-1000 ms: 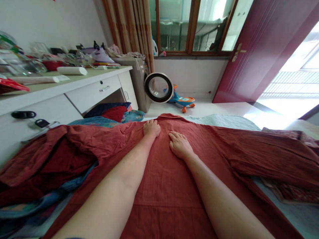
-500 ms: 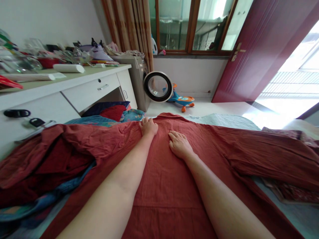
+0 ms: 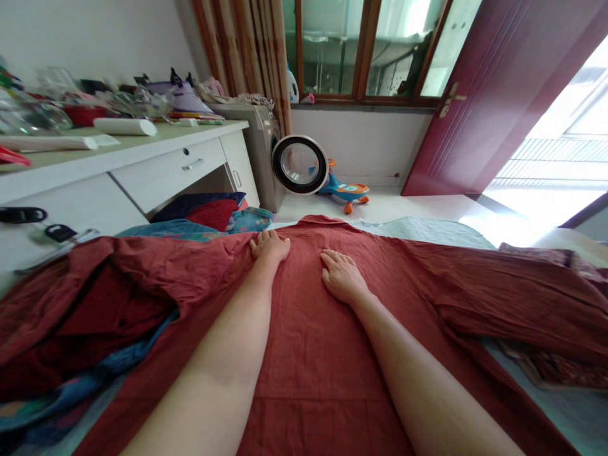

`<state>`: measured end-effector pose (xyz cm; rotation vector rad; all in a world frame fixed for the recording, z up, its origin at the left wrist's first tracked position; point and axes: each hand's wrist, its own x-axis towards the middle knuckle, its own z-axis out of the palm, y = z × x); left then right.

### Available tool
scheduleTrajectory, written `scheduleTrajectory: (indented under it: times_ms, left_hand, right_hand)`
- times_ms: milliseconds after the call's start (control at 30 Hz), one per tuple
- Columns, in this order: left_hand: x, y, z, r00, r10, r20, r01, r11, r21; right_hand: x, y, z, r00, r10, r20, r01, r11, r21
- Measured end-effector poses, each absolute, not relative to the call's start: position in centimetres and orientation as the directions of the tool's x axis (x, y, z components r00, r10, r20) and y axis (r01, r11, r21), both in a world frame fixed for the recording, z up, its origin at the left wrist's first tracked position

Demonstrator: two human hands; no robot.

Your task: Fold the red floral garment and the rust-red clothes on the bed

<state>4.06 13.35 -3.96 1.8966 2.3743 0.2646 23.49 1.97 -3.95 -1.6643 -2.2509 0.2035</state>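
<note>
A rust-red shirt (image 3: 308,329) lies spread out before me, its collar at the far edge and its sleeves reaching to both sides. My left hand (image 3: 270,246) rests palm down on it, left of the collar, with the fingers stretched out. To the right of the middle, my right hand (image 3: 342,273) lies flat on the cloth, fingers extended. Neither hand grips anything. The left sleeve is bunched over blue patterned cloth (image 3: 109,364); the right one lies over folded patterned cloth (image 3: 546,367).
A white desk (image 3: 166,171) with cluttered top stands at the left. Beyond it, a washing machine (image 3: 259,152) has its round door (image 3: 300,164) swung out. A blue and orange ride-on toy (image 3: 344,189) is on the floor, near a dark red door (image 3: 479,88).
My left hand has slid a little to the left across the shirt. My right hand stays in the same place.
</note>
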Motion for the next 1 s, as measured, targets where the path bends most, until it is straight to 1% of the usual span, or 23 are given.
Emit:
scheduleTrajectory:
  times_ms: [67, 133, 300, 367, 533, 800, 867, 933, 1000]
  left_hand:
    - [4.1, 13.4, -4.1, -0.234, 0.972, 0.015, 0.955, 0.227, 0.191]
    - [4.2, 13.3, -4.2, -0.233, 0.972, 0.023, 0.956, 0.224, 0.191]
    - [4.3, 12.7, -3.8, -0.2, 0.965, 0.171, 0.97, 0.17, 0.175]
    - [4.3, 12.6, -3.6, -0.188, 0.964, 0.186, 0.973, 0.158, 0.166]
    - [4.4, 12.8, -3.9, -0.149, 0.98, 0.13, 0.979, 0.128, 0.16]
    - [4.5, 13.1, -4.6, -0.167, 0.986, 0.028, 0.973, 0.16, 0.167]
    - [4.8, 13.0, -4.4, -0.124, 0.99, 0.06, 0.983, 0.114, 0.146]
    - [5.3, 12.7, -4.3, -0.013, 0.992, 0.126, 0.994, -0.001, 0.111]
    - [5.9, 12.4, -4.3, 0.103, 0.981, 0.162, 0.989, -0.119, 0.087]
  right_hand:
    - [23.5, 2.0, -4.0, -0.258, 0.949, 0.182, 0.9, 0.305, -0.311]
    - [23.5, 2.0, -3.9, -0.255, 0.951, 0.176, 0.901, 0.299, -0.314]
    - [23.5, 2.0, -3.8, -0.249, 0.954, 0.168, 0.904, 0.291, -0.313]
    - [23.5, 2.0, -3.8, -0.249, 0.953, 0.173, 0.904, 0.292, -0.312]
    - [23.5, 1.9, -3.9, -0.252, 0.953, 0.17, 0.903, 0.295, -0.311]
    - [23.5, 1.9, -3.8, -0.249, 0.952, 0.177, 0.904, 0.294, -0.311]
    - [23.4, 1.9, -3.8, -0.249, 0.953, 0.175, 0.904, 0.293, -0.311]
    - [23.4, 1.9, -3.8, -0.25, 0.953, 0.173, 0.904, 0.293, -0.311]
    - [23.4, 1.9, -3.8, -0.248, 0.953, 0.173, 0.905, 0.292, -0.31]
